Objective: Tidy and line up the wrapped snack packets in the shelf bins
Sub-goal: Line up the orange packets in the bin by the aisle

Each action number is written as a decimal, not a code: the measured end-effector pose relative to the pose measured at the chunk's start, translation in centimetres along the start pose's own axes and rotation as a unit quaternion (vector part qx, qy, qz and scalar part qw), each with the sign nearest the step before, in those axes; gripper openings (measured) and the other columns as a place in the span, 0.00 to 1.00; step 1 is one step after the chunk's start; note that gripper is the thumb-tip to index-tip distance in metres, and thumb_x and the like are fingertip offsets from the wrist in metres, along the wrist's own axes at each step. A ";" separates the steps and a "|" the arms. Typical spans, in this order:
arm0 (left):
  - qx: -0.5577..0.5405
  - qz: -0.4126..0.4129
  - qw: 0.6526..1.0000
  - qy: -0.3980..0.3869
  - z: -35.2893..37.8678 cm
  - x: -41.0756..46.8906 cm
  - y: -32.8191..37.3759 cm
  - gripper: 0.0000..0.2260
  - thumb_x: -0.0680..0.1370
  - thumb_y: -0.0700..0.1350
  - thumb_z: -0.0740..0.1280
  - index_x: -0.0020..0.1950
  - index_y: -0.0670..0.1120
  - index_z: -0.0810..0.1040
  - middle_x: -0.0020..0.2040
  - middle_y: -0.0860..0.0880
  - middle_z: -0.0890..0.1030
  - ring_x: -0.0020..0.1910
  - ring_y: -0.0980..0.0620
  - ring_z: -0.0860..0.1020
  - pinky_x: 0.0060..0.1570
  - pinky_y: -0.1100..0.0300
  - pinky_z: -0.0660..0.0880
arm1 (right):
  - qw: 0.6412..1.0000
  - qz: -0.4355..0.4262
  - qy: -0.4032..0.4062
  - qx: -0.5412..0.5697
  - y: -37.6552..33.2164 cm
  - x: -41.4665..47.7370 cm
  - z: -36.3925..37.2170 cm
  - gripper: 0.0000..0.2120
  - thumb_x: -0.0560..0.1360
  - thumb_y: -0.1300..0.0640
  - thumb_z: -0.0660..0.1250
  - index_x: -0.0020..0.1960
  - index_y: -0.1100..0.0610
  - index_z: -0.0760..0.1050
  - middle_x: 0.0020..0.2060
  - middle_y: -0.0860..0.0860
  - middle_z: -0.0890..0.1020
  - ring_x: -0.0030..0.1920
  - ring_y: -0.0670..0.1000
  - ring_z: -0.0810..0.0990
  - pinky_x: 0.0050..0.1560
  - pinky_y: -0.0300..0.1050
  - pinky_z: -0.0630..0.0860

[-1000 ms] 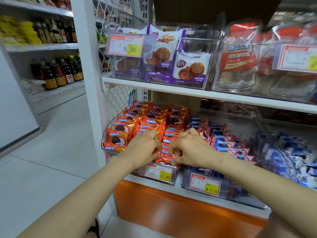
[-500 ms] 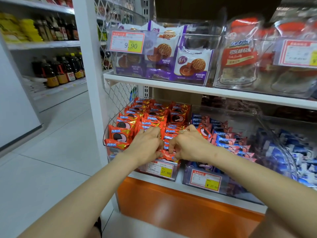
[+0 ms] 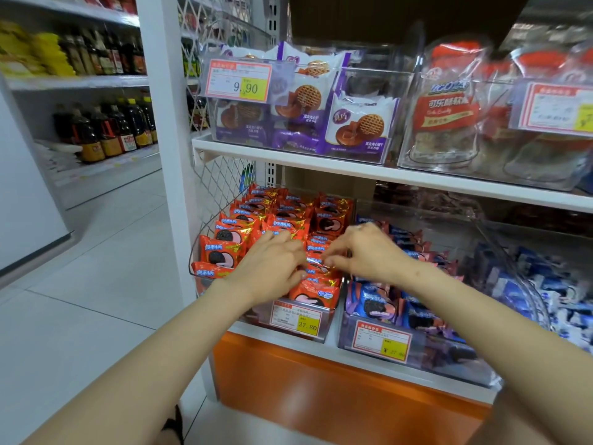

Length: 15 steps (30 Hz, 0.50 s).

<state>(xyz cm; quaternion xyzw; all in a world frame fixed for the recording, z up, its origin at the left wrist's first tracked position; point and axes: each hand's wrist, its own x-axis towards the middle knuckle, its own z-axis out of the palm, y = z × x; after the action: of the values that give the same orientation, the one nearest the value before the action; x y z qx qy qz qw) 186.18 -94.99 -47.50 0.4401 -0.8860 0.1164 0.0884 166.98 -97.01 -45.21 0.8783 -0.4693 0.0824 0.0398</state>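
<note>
My right hand has drawn away from my left hand and pinches an orange packet; the left's hold I cannot tell, and a rough tug could topple the row.

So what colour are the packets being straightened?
The packets are orange-red; head view shows them best.
</note>
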 end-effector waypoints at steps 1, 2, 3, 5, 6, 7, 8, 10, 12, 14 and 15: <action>0.003 -0.007 1.000 0.011 -0.1 0.5 0.0 0.15 0.80 0.53 0.57 0.64 0.51 0.73 0.61 0.55 0.74 0.58 0.54 0.65 0.52 0.59 0.57 | 1.000 0.024 0.016 0.010 0.6 0.4 -0.6 0.09 0.75 0.47 0.66 0.53 0.46 0.82 0.51 0.45 0.83 0.55 0.48 0.77 0.61 0.46 0.69; 0.007 -0.015 1.000 0.015 -0.1 1.1 0.1 0.15 0.81 0.52 0.57 0.65 0.51 0.72 0.62 0.55 0.74 0.58 0.53 0.65 0.52 0.58 0.57 | 0.999 0.047 0.013 0.021 1.1 0.8 -1.2 0.09 0.75 0.49 0.67 0.52 0.47 0.82 0.53 0.45 0.83 0.56 0.47 0.78 0.59 0.45 0.71; 0.013 -0.021 1.000 0.010 0.0 1.6 0.3 0.15 0.81 0.52 0.56 0.66 0.51 0.71 0.62 0.54 0.74 0.59 0.52 0.65 0.53 0.58 0.57 | 0.997 0.065 -0.006 0.032 1.5 1.1 -1.6 0.09 0.75 0.50 0.67 0.52 0.48 0.82 0.53 0.45 0.83 0.55 0.46 0.78 0.57 0.43 0.73; 0.032 -0.027 0.999 -0.027 0.4 2.4 0.4 0.16 0.81 0.50 0.55 0.67 0.50 0.71 0.63 0.53 0.74 0.59 0.51 0.64 0.55 0.56 0.58 | 0.995 0.078 -0.054 0.040 1.8 1.8 -2.0 0.09 0.75 0.52 0.67 0.52 0.50 0.83 0.53 0.44 0.83 0.54 0.45 0.79 0.55 0.41 0.74; 0.040 -0.028 0.998 -0.048 0.6 2.6 0.4 0.16 0.81 0.49 0.54 0.68 0.50 0.71 0.63 0.53 0.74 0.59 0.50 0.64 0.55 0.55 0.59 | 0.994 0.077 -0.073 0.035 1.8 2.1 -1.9 0.09 0.75 0.52 0.66 0.52 0.50 0.83 0.53 0.44 0.83 0.54 0.45 0.79 0.54 0.40 0.74; 0.046 -0.027 0.997 -0.061 0.7 2.7 0.4 0.16 0.81 0.48 0.54 0.68 0.50 0.71 0.63 0.53 0.74 0.59 0.50 0.64 0.55 0.55 0.59 | 0.993 0.073 -0.089 0.026 1.7 2.5 -1.8 0.10 0.75 0.53 0.65 0.52 0.51 0.83 0.52 0.44 0.83 0.53 0.45 0.79 0.53 0.40 0.73; 0.047 -0.025 0.996 -0.068 0.7 2.9 0.3 0.16 0.81 0.47 0.54 0.67 0.50 0.72 0.63 0.53 0.74 0.59 0.50 0.64 0.54 0.55 0.58 | 0.992 0.067 -0.102 0.016 1.5 2.7 -1.6 0.10 0.75 0.53 0.65 0.52 0.50 0.83 0.52 0.43 0.83 0.53 0.45 0.79 0.52 0.40 0.73; 0.045 -0.024 0.995 -0.082 0.6 3.0 0.3 0.16 0.81 0.46 0.54 0.67 0.51 0.73 0.63 0.53 0.75 0.58 0.50 0.64 0.53 0.55 0.57 | 0.990 0.058 -0.131 0.000 1.3 3.1 -1.1 0.10 0.75 0.54 0.64 0.51 0.47 0.83 0.52 0.41 0.83 0.53 0.45 0.78 0.52 0.40 0.74; 0.039 -0.026 0.994 -0.101 0.5 3.2 0.2 0.16 0.81 0.46 0.54 0.67 0.52 0.73 0.64 0.54 0.74 0.58 0.50 0.63 0.52 0.56 0.56 | 0.984 0.058 -0.167 -0.003 1.2 3.2 -0.6 0.11 0.75 0.55 0.63 0.51 0.47 0.83 0.52 0.41 0.83 0.54 0.44 0.78 0.53 0.41 0.75; 0.043 -0.028 0.992 -0.119 0.6 3.4 0.3 0.17 0.81 0.46 0.54 0.68 0.53 0.71 0.65 0.54 0.73 0.58 0.50 0.63 0.53 0.55 0.56 | 0.979 0.063 -0.196 0.003 1.2 3.4 -0.3 0.10 0.75 0.53 0.64 0.51 0.49 0.83 0.52 0.43 0.83 0.54 0.45 0.78 0.55 0.44 0.76; 0.049 -0.028 0.990 -0.128 0.7 3.4 0.4 0.17 0.81 0.47 0.54 0.69 0.53 0.70 0.65 0.53 0.72 0.59 0.50 0.62 0.55 0.54 0.57 | 0.977 0.065 -0.203 0.005 1.2 3.6 -0.3 0.10 0.74 0.53 0.65 0.51 0.50 0.83 0.52 0.44 0.83 0.53 0.46 0.79 0.55 0.45 0.76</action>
<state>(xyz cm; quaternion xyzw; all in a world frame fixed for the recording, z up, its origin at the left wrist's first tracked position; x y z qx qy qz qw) 183.79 -97.52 -47.30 0.4800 -0.8704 0.0997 -0.0446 167.89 -100.63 -44.28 0.8446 -0.5231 -0.0930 -0.0660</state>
